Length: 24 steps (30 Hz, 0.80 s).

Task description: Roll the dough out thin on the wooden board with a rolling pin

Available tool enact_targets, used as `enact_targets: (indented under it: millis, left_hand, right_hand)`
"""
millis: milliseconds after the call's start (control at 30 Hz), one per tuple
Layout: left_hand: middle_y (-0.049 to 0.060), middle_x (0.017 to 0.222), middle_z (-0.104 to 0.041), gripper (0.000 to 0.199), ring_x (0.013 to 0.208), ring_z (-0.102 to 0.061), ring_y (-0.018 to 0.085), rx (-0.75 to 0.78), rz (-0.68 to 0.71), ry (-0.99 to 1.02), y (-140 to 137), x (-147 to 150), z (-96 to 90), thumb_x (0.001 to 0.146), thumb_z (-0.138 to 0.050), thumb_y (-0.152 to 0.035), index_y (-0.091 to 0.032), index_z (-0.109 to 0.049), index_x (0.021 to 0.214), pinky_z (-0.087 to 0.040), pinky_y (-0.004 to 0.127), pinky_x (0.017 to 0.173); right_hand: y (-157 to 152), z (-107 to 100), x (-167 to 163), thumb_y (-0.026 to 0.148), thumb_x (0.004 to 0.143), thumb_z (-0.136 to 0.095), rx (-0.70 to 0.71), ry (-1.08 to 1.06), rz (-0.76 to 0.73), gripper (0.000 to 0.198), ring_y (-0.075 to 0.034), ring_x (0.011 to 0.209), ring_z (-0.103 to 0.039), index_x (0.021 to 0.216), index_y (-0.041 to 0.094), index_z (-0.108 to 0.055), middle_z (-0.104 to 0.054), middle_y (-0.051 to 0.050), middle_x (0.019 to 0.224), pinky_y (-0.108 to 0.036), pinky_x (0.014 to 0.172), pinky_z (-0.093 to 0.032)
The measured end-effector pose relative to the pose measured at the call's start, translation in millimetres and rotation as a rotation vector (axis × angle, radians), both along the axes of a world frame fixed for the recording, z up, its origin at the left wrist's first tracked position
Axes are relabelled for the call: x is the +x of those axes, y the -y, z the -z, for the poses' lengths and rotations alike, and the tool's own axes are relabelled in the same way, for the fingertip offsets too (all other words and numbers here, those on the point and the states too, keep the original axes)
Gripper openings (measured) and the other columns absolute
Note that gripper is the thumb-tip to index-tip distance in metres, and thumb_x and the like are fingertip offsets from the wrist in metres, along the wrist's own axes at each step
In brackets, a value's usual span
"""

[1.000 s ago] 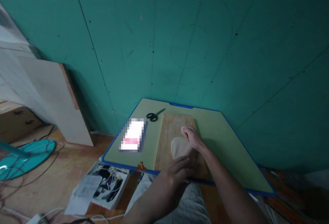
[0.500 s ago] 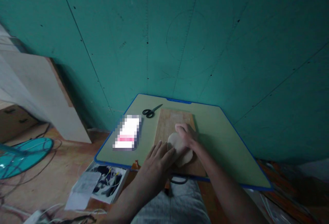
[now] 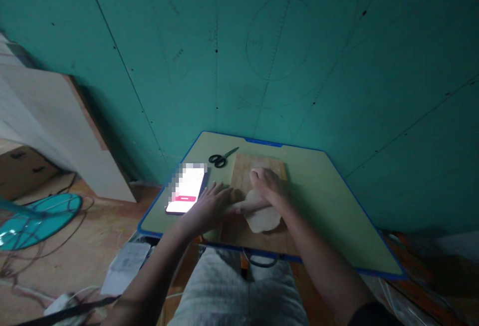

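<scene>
On board point(image 3: 241, 238), pale flat dough point(image 3: 264, 221), left fingers point(image 3: 213, 192) spread, right fingers point(image 3: 258, 175) curled, grip unclear

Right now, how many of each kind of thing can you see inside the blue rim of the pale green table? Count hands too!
Black-handled scissors: 1
Rectangular phone with lit screen: 1
Brown rectangular wooden board: 1
Pale flat dough sheet: 1
Pale rod-shaped rolling pin: 1
Bare hands: 2, left hand and right hand
Total: 7
</scene>
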<state>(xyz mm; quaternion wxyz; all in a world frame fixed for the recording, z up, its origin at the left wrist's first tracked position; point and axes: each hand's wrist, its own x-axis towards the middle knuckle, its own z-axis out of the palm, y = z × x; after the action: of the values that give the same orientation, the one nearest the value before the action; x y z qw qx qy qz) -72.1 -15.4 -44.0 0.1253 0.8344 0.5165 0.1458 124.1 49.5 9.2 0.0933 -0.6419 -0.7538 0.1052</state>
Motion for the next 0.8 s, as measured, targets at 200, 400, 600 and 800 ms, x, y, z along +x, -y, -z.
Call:
enact_targets:
  millis: [200,400,600,800]
  left_hand:
    - [0.01,0.132,-0.056,0.031,0.128,-0.048,0.029,0.088,0.203,-0.191,-5.1,22.3,-31.9,0.099,-0.042,-0.039,-0.024,-0.062,0.118,-0.039,0.049,0.108]
    - [0.016,0.136,-0.054,0.041,0.138,-0.039,0.034,0.245,-0.104,-0.153,3.5,52.4,-15.4,0.1,-0.039,-0.04,-0.016,-0.054,0.129,-0.037,0.053,0.109]
    - [0.022,0.142,-0.049,0.052,0.138,-0.039,0.038,0.335,-0.116,-0.192,33.2,59.7,-15.4,0.097,-0.043,-0.045,-0.011,-0.051,0.137,-0.038,0.052,0.109]
    - [0.022,0.142,-0.049,0.053,0.136,-0.042,0.037,0.342,-0.123,-0.188,57.6,69.7,-22.8,0.094,-0.05,-0.047,-0.012,-0.051,0.134,-0.041,0.051,0.107]
  right_hand:
    - [4.5,-1.3,-3.7,0.033,0.094,-0.034,-0.085,0.099,0.003,0.043,-0.024,0.098,-0.066,0.1,0.018,-0.074,-0.073,-0.012,0.108,-0.029,0.076,-0.043]
    - [25.5,-1.9,3.0,0.035,0.094,-0.034,-0.067,0.102,0.015,0.042,-0.024,0.096,-0.067,0.098,0.021,-0.073,-0.073,-0.011,0.106,-0.03,0.076,-0.044]
    - [51.1,2.3,9.2,0.031,0.093,-0.037,0.02,0.144,0.002,0.037,-0.023,0.092,-0.067,0.092,0.022,-0.072,-0.074,-0.009,0.099,-0.03,0.073,-0.04]
    - [71.1,12.3,21.3,0.026,0.09,-0.04,0.159,0.075,-0.029,0.03,-0.019,0.079,-0.063,0.08,0.021,-0.067,-0.073,-0.005,0.085,-0.028,0.067,-0.033]
